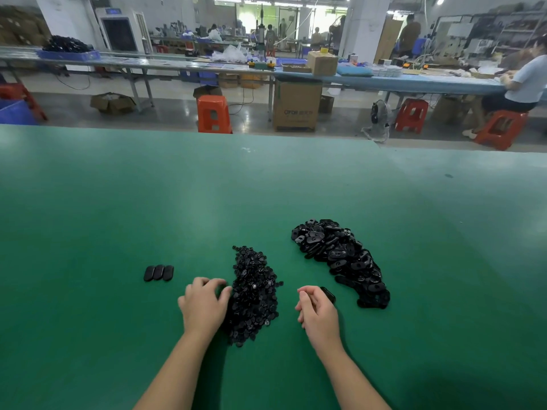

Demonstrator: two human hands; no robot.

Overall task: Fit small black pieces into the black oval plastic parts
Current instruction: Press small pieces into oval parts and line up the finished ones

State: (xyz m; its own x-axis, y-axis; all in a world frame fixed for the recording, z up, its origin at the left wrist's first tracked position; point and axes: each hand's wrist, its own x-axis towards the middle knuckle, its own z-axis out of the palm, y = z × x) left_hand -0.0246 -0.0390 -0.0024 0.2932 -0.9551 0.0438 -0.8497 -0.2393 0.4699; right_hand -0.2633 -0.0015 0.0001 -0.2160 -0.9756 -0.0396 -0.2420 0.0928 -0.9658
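Left hand [204, 306], fingers curled, picks at the heap of small black pieces [254, 294]. Right hand [318, 309] grips one oval part [328, 293]. Three finished-looking ovals [159, 272] lie on the green bench [118, 202]; a large oval pile [340, 258] remains.

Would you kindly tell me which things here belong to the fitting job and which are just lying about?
Job: small-piece pile; oval-part pile; three ovals in a row; oval in right hand; left hand at small pieces.
Lying about: orange stool; cardboard box.
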